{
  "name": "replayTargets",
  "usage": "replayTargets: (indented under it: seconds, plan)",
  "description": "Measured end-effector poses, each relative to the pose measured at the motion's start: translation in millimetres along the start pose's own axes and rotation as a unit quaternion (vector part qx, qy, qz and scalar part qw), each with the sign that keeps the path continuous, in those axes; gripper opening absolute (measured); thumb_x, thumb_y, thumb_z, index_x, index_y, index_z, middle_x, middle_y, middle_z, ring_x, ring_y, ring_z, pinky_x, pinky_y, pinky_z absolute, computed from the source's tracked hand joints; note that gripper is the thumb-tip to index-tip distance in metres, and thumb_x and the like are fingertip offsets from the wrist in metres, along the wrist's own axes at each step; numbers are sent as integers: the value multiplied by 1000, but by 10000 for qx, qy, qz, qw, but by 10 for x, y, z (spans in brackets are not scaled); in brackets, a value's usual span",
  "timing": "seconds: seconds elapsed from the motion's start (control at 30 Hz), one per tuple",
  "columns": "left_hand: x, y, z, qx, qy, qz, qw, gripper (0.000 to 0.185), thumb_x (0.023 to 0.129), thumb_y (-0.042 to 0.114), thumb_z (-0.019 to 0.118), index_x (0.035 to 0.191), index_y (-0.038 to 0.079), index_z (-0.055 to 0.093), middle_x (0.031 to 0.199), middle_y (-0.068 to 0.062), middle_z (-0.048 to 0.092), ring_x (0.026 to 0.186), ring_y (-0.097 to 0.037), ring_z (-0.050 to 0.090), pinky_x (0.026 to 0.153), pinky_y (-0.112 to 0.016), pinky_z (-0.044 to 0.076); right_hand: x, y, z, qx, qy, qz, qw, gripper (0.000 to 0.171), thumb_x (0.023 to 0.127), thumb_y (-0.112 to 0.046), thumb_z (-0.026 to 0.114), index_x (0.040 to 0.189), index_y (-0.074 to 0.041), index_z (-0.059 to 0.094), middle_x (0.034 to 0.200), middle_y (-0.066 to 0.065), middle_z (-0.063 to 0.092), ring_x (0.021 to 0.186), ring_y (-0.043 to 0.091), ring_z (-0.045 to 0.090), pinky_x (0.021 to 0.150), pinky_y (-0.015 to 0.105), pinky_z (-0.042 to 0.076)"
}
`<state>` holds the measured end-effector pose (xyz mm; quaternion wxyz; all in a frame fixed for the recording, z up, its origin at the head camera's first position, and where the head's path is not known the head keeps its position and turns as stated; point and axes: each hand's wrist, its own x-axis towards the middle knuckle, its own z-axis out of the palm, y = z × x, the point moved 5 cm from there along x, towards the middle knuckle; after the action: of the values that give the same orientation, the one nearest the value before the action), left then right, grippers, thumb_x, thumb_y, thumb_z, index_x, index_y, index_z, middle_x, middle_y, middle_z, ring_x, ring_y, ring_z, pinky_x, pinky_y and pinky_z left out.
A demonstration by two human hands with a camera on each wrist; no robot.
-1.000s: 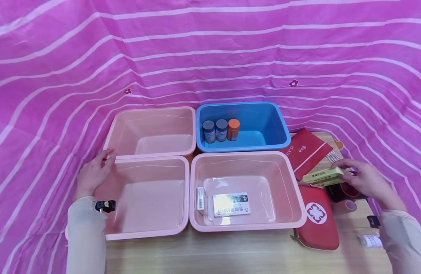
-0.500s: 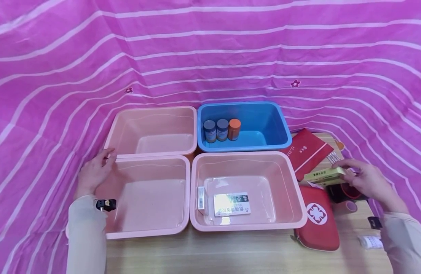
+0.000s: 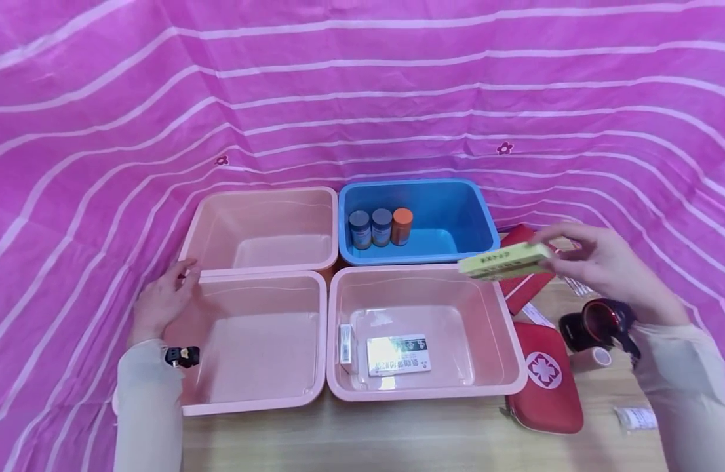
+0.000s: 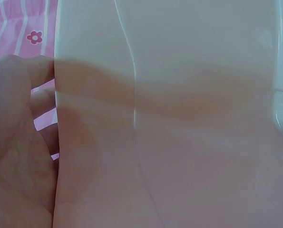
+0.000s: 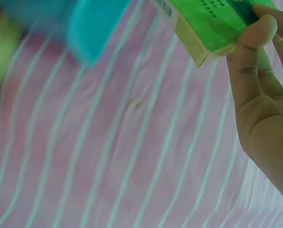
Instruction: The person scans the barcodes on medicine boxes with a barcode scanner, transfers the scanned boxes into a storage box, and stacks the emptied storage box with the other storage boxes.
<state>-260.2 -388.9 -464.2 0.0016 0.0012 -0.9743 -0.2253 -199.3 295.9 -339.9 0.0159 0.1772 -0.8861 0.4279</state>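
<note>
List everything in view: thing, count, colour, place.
pink bins: 3, pink, two left, one front middle
blue bin: 1, blue, back middle
bottles: 3, two grey-capped, one orange-capped, in blue bin
flat boxes: 2, white, in front middle pink bin
first-aid pouch: 1, red, right of bins
red packet: 1, under the held box
yellow-green box: 1, held in air
left hand: on pink bin rim
right hand: pinches yellow-green box

Makeshift sorting station: wooden table (image 3: pixel 398 436), pink striped backdrop cloth (image 3: pixel 362 98), plastic bins (image 3: pixel 262 229).
</note>
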Motion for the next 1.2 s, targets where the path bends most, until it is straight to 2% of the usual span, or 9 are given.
replayTargets:
  seconds: [0.07, 0.2, 0.3, 0.4, 0.5, 0.7, 0.8, 0.9, 1.2]
  plan:
    - [-7, -1, -7, 8, -2, -7, 10000, 61, 109, 48, 34, 152, 6, 45, 129, -34, 60, 113, -56, 58, 89, -70, 42, 221, -182, 139, 44, -171, -26, 9998, 35, 88, 8, 73, 120, -6, 71, 115, -10, 68, 81, 10, 74, 64, 25, 60]
    - [-19, 7, -24, 47, 38, -22, 10000, 60, 109, 48, 34, 151, 6, 46, 127, -34, 61, 110, -56, 59, 87, -70, 43, 735, -547, 498, 50, -551, -660, 9963, 35, 90, 2, 74, 123, -8, 71, 119, 2, 69, 92, 16, 70, 69, 26, 62]
    - [-25, 0, -30, 66, 121, -38, 9999, 59, 109, 48, 36, 149, 6, 48, 125, -33, 62, 109, -55, 59, 86, -69, 44, 1179, -774, 856, 211, -882, -1098, 9898, 35, 91, 0, 74, 124, -9, 71, 123, 8, 68, 105, 20, 64, 78, 29, 62]
    - [-22, 6, -33, 56, 180, -34, 9998, 58, 109, 47, 37, 148, 7, 49, 125, -32, 63, 109, -55, 60, 86, -69, 44, 1626, -955, 1249, 355, -1146, -1073, 9870, 32, 92, -4, 74, 122, -13, 71, 122, 5, 69, 110, 20, 62, 84, 36, 61]
    - [-18, 18, -28, 35, 197, -21, 9998, 57, 109, 47, 37, 148, 7, 49, 125, -31, 63, 110, -54, 60, 87, -69, 44, 2050, -1100, 1660, 217, -1369, -1055, 9847, 30, 92, -6, 74, 121, -14, 71, 119, 3, 69, 109, 19, 62, 89, 38, 58]
    - [-8, 22, -35, 60, 212, -12, 9998, 56, 109, 46, 37, 149, 8, 49, 124, -30, 64, 109, -53, 61, 87, -68, 45, 2754, -1267, 2433, -612, -1754, -1193, 9753, 31, 92, -1, 69, 122, -9, 71, 119, 10, 71, 108, 22, 65, 93, 36, 56]
    - [-16, 28, -34, 56, 259, -16, 9996, 56, 109, 46, 38, 148, 9, 50, 123, -30, 65, 109, -52, 62, 86, -67, 45, 2976, -1220, 2749, -1129, -2030, -1053, 9669, 33, 94, 1, 63, 124, -9, 70, 125, 12, 70, 111, 23, 65, 94, 35, 57]
    - [-11, 40, -44, 50, 316, -16, 9995, 55, 109, 46, 39, 148, 10, 51, 121, -29, 66, 108, -52, 62, 85, -67, 45, 3127, -1130, 2951, -1556, -2180, -785, 9603, 35, 96, 2, 60, 127, -11, 69, 131, 12, 67, 115, 24, 63, 97, 36, 56]
    - [1, 2, -14, 22, 226, -176, 9996, 57, 109, 48, 38, 150, 10, 49, 122, -29, 66, 108, -50, 62, 86, -66, 45, 3374, -871, 3263, -2142, -2199, -26, 9517, 40, 96, 6, 58, 131, -10, 68, 140, 9, 61, 120, 23, 60, 101, 36, 54]
